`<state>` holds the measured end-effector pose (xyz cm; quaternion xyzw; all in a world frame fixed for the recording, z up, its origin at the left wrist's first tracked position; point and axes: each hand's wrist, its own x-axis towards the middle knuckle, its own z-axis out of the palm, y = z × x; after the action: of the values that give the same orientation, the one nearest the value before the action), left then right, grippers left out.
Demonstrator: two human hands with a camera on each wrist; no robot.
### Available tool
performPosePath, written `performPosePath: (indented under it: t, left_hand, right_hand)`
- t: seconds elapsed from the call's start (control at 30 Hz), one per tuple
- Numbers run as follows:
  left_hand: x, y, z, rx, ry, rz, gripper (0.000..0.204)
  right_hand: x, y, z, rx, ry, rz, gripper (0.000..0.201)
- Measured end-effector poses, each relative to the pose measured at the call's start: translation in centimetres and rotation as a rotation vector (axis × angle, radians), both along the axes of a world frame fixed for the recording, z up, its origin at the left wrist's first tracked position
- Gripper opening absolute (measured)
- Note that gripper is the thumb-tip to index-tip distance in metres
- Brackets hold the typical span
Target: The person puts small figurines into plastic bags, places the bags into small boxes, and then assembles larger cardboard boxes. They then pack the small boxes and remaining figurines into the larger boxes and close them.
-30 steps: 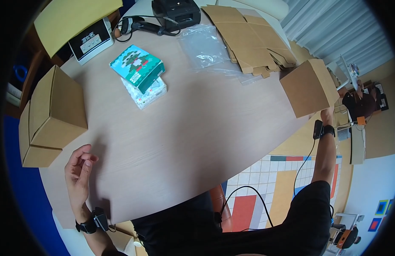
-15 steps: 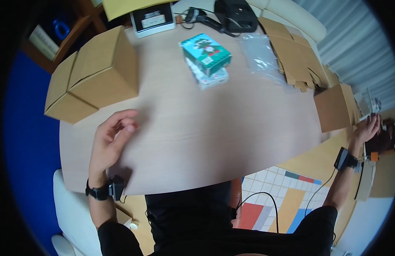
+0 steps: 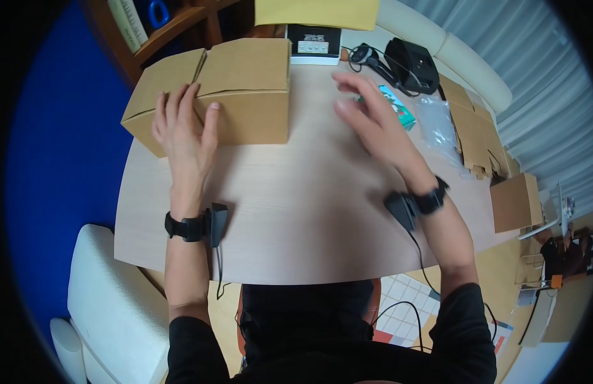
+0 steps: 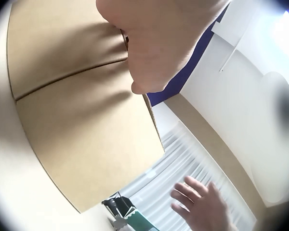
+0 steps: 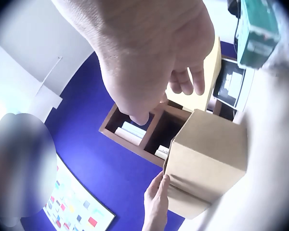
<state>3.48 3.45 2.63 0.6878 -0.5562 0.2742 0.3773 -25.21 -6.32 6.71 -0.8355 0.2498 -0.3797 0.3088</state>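
Observation:
Two closed cardboard boxes stand side by side at the table's left, a narrower box (image 3: 162, 77) and a wider box (image 3: 251, 67). My left hand (image 3: 187, 137) rests at their front top edge beside the seam, fingers spread, the thumb by the wider box's front. In the left wrist view, the wrist side of this hand (image 4: 159, 43) covers part of the seam. Raised over the table, my right hand (image 3: 383, 131) holds nothing, its fingers loosely extended. Behind it is a green printed box (image 3: 404, 116), partly hidden; the right wrist view also shows the green box (image 5: 257, 38).
Clear plastic bags (image 3: 435, 125) and flattened cardboard (image 3: 472, 125) lie at the right. Another cardboard box (image 3: 517, 203) sits at the right edge. A handheld scanner (image 3: 370, 57), a black device (image 3: 413, 64) and a black-and-white box (image 3: 313, 45) line the back.
My right hand has left the cardboard box at the right edge and swung in over the table. My left hand has moved forward onto the left boxes. The head view has turned left.

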Motion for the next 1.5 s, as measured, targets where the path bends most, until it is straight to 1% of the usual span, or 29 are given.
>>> performPosePath:
  t: [0.07, 0.17, 0.27, 0.3, 0.33, 0.4, 0.5, 0.6, 0.63, 0.73, 0.77, 0.87, 0.97, 1.03, 1.07, 1.1, 1.17, 1.2, 1.27, 1.3, 1.4, 1.43, 1.5]
  left_hand:
    - [0.2, 0.3, -0.1, 0.022, 0.032, -0.004, 0.048]
    - [-0.1, 0.1, -0.4, 0.017, 0.054, -0.002, 0.051]
    - [0.0, 0.0, -0.5, 0.031, 0.067, 0.011, 0.049]
    - [0.0, 0.0, -0.5, 0.029, 0.082, 0.004, 0.048]
    - [0.1, -0.1, -0.5, 0.028, 0.087, 0.003, 0.048]
    - [0.2, 0.1, -0.5, 0.031, 0.099, -0.007, 0.047]
    - [0.0, 0.1, -0.3, -0.015, 0.112, -0.061, 0.047]
    - [-0.6, 0.2, -0.2, -0.055, 0.122, -0.16, 0.046]
    - [-1.0, 0.6, -0.1, -0.031, 0.104, -0.165, 0.045]
    - [-2.4, 1.2, 0.1, 0.04, 0.433, -0.391, 0.043]
    - [-2.9, 1.4, 0.3, 0.088, 0.504, -0.469, 0.043]
    - [-3.6, 0.6, -0.9, -0.069, 0.645, -0.682, 0.044]
    - [-4.0, 0.6, -1.1, -0.072, 0.855, -0.789, 0.04]
    - [-3.4, 0.7, -2.5, -0.033, 0.935, -0.787, 0.036]
    - [-3.0, 0.7, -2.7, -0.024, 0.973, -0.774, 0.034]
    - [-3.4, 0.6, -3.0, -0.066, 0.942, -0.734, 0.027]
    - [-2.9, 0.7, -2.8, -0.011, 1.115, -0.672, 0.03]
    - [-2.7, 0.7, -2.9, 0.016, 1.207, -0.645, 0.033]
    - [-2.5, 0.4, -3.0, 0.01, 1.281, -0.629, 0.037]
    - [-2.4, 0.3, -3.2, 0.013, 1.319, -0.624, 0.04]
    - [-2.8, 0.4, -2.9, 0.015, 1.373, -0.729, 0.042]
    - [-3.2, 0.6, -2.6, 0.009, 1.387, -0.728, 0.042]
    - [-3.8, 0.6, -2.0, 0.003, 1.415, -0.736, 0.043]
  right_hand:
    - [4.4, -3.5, -0.5, 0.071, -0.042, -0.031, 0.054]
    - [9.6, -8.2, -0.5, 0.187, -0.034, -0.147, 0.067]
    - [12.6, -10.2, -0.6, 0.263, -0.089, -0.125, 0.076]
    - [13.0, -10.6, -0.7, 0.349, -0.066, -0.082, 0.073]
    - [13.2, -10.5, -0.6, 0.356, -0.038, -0.1, 0.07]
    - [13.2, -10.0, -0.6, 0.373, 0.021, -0.143, 0.062]
    - [11.4, -8.1, -0.5, 0.315, -0.019, -0.219, 0.059]
    - [8.9, -7.0, -1.9, 0.278, -0.048, -0.263, 0.054]
    - [8.1, -6.6, -2.5, 0.267, -0.089, -0.29, 0.054]
    - [6.1, -5.5, -4.4, 0.196, -0.257, -0.311, 0.051]
    - [5.5, -3.7, -3.6, 0.257, -0.357, -0.272, 0.044]
    - [3.5, -0.7, -3.0, 0.309, -0.502, -0.199, 0.033]
    - [1.4, 1.9, -1.8, 0.281, -0.55, -0.107, 0.033]
    - [-0.1, 3.9, 0.1, 0.314, -0.45, 0.053, 0.036]
    - [-0.1, 3.9, 0.4, 0.253, -0.423, 0.146, 0.039]
    - [-0.1, 3.9, 0.6, 0.194, -0.399, 0.241, 0.041]
    - [-0.3, 4.0, 1.2, 0.198, -0.321, 0.41, 0.037]
    - [-0.6, 4.0, 1.6, 0.168, -0.236, 0.393, 0.036]
    - [-1.3, 3.8, 2.1, 0.109, -0.063, 0.348, 0.033]
    - [-1.6, 3.7, 2.3, 0.151, 0.012, 0.36, 0.024]
    - [-1.1, 4.7, 2.4, -0.2, 0.149, 0.354, 0.029]
    - [-1.2, 5.0, 2.5, -0.203, 0.173, 0.32, 0.031]
    - [-1.9, 4.8, 2.7, -0.262, 0.199, 0.216, 0.03]
